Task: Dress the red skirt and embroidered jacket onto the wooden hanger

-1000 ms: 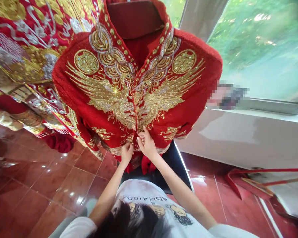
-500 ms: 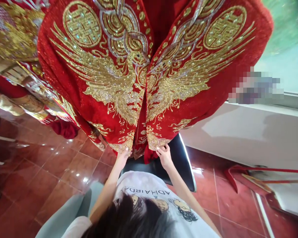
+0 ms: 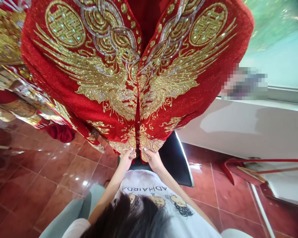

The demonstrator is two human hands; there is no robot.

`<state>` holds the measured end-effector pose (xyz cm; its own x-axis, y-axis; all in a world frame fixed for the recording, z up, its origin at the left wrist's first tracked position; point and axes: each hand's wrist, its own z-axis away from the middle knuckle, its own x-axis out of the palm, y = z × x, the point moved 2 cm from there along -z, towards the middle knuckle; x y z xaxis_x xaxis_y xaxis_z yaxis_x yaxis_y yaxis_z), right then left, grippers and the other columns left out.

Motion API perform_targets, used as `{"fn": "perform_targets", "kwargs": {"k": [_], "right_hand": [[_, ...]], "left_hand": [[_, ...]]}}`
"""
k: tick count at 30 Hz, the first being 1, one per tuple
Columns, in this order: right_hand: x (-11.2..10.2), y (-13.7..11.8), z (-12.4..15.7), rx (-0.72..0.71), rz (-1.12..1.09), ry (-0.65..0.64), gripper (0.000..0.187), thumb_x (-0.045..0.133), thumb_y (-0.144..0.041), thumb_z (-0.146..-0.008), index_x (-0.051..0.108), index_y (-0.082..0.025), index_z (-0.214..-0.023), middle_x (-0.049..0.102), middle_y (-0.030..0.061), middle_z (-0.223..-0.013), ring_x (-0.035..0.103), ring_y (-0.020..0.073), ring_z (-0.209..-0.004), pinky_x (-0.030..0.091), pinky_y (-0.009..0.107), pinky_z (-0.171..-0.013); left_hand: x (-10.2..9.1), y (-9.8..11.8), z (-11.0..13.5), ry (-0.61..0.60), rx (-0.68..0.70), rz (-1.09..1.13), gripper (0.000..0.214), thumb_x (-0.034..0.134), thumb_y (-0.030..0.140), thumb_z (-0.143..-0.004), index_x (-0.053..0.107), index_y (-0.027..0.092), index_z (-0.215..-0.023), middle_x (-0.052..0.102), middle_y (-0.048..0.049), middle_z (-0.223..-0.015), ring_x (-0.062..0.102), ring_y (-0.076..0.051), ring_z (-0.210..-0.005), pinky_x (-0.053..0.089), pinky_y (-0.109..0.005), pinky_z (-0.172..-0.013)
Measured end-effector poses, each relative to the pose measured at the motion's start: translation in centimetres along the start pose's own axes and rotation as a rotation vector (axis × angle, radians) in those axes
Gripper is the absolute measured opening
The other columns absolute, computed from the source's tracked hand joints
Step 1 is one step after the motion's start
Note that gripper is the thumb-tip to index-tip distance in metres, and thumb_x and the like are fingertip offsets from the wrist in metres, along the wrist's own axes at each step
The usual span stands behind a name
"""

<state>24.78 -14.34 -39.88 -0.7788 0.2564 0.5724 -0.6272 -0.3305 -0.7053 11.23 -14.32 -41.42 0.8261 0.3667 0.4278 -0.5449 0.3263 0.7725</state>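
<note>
A red jacket point(image 3: 188, 82) with heavy gold and silver phoenix embroidery hangs upright in front of me, its two front panels meeting at a centre seam. My left hand point(image 3: 125, 159) pinches the bottom hem of the left panel. My right hand point(image 3: 151, 158) pinches the bottom hem of the right panel, just beside the seam. Both hands sit close together at the hem, fingers closed on the cloth.
More red and gold embroidered garments point(image 3: 7, 66) hang at the left. A black stand or chair point(image 3: 173, 158) is behind the hem. Red glossy floor tiles point(image 3: 52, 172) lie below. At right are a white sill wall point(image 3: 250, 129), a window and red-handled tools point(image 3: 250, 168).
My hands slid down from the lower front closure to the bottom hem, then drew together, bringing the two panels closed at the seam. My view moved closer to the jacket.
</note>
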Motion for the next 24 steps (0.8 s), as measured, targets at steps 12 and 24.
{"fn": "perform_targets", "kwargs": {"k": [12, 24], "right_hand": [[0.9, -0.7, 0.9, 0.063, 0.007, -0.066, 0.044, 0.085, -0.02, -0.052, 0.067, -0.014, -0.092, 0.073, 0.0078, -0.089, 0.069, 0.0194, -0.079, 0.056, 0.033, -0.078], [1.7, -0.1, 1.8, 0.119, -0.116, 0.006, 0.046, 0.083, -0.02, -0.049, 0.063, -0.019, -0.09, 0.072, 0.0038, -0.093, 0.067, 0.0202, -0.08, 0.053, 0.031, -0.072]], "left_hand": [[1.8, 0.3, 1.5, -0.064, -0.03, 0.075, 0.04, 0.087, 0.035, -0.049, 0.059, 0.016, -0.071, 0.059, 0.005, -0.059, 0.051, -0.008, -0.049, 0.04, -0.021, -0.046], [2.5, 0.2, 2.0, 0.007, 0.037, 0.146, 0.043, 0.084, 0.027, -0.054, 0.066, 0.022, -0.093, 0.071, -0.0013, -0.096, 0.066, -0.019, -0.087, 0.051, -0.034, -0.084]]}}
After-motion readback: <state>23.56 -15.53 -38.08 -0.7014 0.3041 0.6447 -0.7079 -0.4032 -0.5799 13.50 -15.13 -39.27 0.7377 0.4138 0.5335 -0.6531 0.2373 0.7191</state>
